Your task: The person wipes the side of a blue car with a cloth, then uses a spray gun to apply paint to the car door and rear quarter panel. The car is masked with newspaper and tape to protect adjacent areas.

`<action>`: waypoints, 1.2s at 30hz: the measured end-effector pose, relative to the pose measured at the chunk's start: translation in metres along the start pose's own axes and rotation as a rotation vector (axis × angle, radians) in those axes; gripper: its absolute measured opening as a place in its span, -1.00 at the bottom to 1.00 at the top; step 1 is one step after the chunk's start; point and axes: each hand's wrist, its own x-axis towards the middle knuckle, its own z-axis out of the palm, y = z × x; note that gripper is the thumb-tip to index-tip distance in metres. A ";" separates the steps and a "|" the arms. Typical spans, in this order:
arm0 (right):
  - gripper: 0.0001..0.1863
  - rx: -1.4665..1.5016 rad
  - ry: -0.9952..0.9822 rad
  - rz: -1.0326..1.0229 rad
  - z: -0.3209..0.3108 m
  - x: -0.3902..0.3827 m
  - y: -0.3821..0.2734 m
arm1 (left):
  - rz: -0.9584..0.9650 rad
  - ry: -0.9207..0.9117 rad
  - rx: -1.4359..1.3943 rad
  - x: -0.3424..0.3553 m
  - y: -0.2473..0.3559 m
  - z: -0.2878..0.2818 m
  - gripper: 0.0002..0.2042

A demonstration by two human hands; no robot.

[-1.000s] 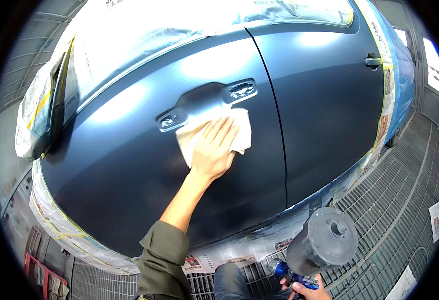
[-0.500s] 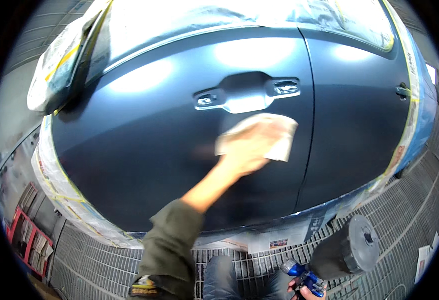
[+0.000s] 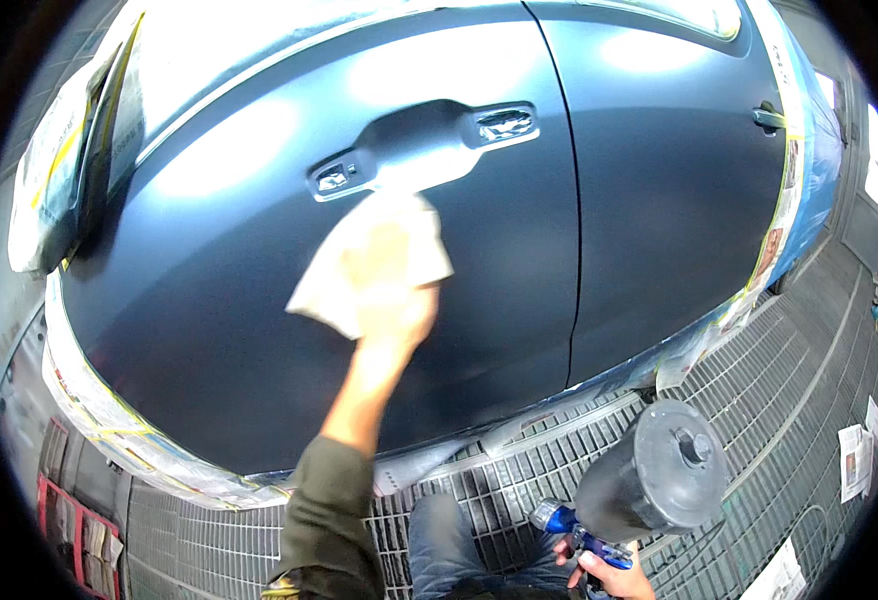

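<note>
A blurred, pale cloth (image 3: 331,285) lies against the dark car door (image 3: 189,360), just below the handle recess (image 3: 419,140). My left hand (image 3: 389,300) is on the cloth, its fingers smeared by motion over it. At the lower right my right hand (image 3: 614,575) grips a blue spray gun (image 3: 559,518) that has a large dark lidded cup (image 3: 639,470) on top. The rear door (image 3: 669,220) has a handle (image 3: 769,118) with yellow tape at it. A wrapped side mirror (image 3: 69,150) juts out at the upper left.
Newspaper and plastic masking (image 3: 119,430) borders the doors. A metal grating floor (image 3: 729,370) runs beneath me. A red rack (image 3: 74,530) stands at the lower left, loose papers (image 3: 854,462) lie at the right, and a booth wall with bright panels (image 3: 869,160) is at the far right.
My left hand and cloth swung right, then came back left across the door below the recess. The view shifted too. My right hand still holds the spray gun.
</note>
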 end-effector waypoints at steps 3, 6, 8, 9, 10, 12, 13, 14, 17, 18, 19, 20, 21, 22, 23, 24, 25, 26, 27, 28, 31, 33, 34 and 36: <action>-0.73 -0.060 0.123 0.032 -0.002 -0.008 0.000 | 0.143 -0.055 -0.380 0.041 0.108 0.030 -0.50; -0.64 -0.170 0.135 0.177 -0.033 -0.015 0.039 | -0.141 -0.791 -1.344 0.045 0.156 0.001 -0.50; -0.70 -0.103 0.039 0.117 -0.041 -0.014 0.057 | 0.456 -0.375 -0.735 -0.027 0.149 0.060 -0.47; -0.74 -0.076 0.074 0.084 -0.029 -0.018 0.042 | 0.630 -0.228 -0.511 -0.061 0.140 0.085 -0.46; -0.76 -0.054 0.121 0.036 -0.017 -0.023 0.026 | 0.652 -0.251 -0.481 -0.062 0.122 0.073 -0.43; -0.70 -0.024 0.173 -0.055 -0.023 -0.022 0.033 | 0.651 -0.238 -0.412 -0.046 0.082 0.033 -0.43; -0.69 -0.076 0.145 -0.064 -0.019 -0.016 0.028 | 0.526 -0.163 -0.386 -0.048 0.054 0.034 -0.42; -0.67 -0.125 0.116 -0.074 -0.014 -0.010 0.023 | 0.406 -0.086 -0.355 -0.050 0.023 0.033 -0.42; -0.66 -0.164 0.012 -0.022 -0.014 0.007 0.022 | 0.053 -0.006 -0.135 -0.009 -0.079 -0.035 -0.44; -0.66 -0.155 0.023 0.012 -0.009 0.009 0.026 | 0.014 0.156 0.017 -0.013 -0.123 -0.049 -0.44; -0.66 -0.146 0.036 0.047 -0.004 0.009 0.030 | -0.090 0.188 0.099 -0.019 -0.167 -0.072 -0.37; -0.65 -0.135 0.049 0.075 0.003 0.011 0.033 | -0.160 0.190 0.184 -0.027 -0.215 -0.093 -0.36; -0.66 -0.138 0.023 0.064 0.010 0.013 0.029 | -0.234 0.232 0.180 -0.035 -0.262 -0.113 -0.39; -0.67 -0.161 0.001 0.069 0.016 0.015 0.025 | -0.308 0.273 0.172 -0.041 -0.300 -0.128 -0.42; -0.67 -0.175 -0.035 0.077 0.024 0.018 0.022 | -0.400 0.337 0.195 -0.038 -0.329 -0.146 -0.44; -0.68 -0.198 -0.056 0.089 0.029 0.020 0.021 | -0.501 0.398 0.202 -0.036 -0.346 -0.152 -0.46; -0.69 -0.186 -0.055 0.067 0.030 0.023 0.025 | -0.528 0.417 0.227 -0.019 -0.333 -0.151 -0.49; -0.69 -0.195 -0.016 0.042 0.033 0.025 0.025 | -0.526 0.378 -0.034 0.000 -0.286 -0.144 -0.51; -0.69 -0.191 -0.021 0.019 0.040 0.027 0.024 | -0.217 0.399 0.096 0.021 -0.274 -0.132 -0.51; -0.70 -0.203 0.015 -0.006 0.042 0.028 0.022 | -0.272 0.341 0.143 0.041 -0.229 -0.107 -0.52; -0.72 -0.244 0.024 0.078 0.041 0.028 0.031 | -0.060 0.324 -0.019 0.106 -0.135 -0.085 -0.53; -0.75 -0.229 0.018 -0.073 0.054 0.030 0.036 | 0.051 0.336 -0.071 0.140 -0.091 -0.058 -0.53; -0.77 -0.262 0.019 -0.080 0.058 0.028 0.034 | 0.091 0.328 -0.048 0.153 -0.077 -0.049 -0.52; -0.77 -0.280 0.082 0.033 0.036 0.028 0.051 | 0.163 0.139 -0.446 0.181 -0.046 -0.048 -0.47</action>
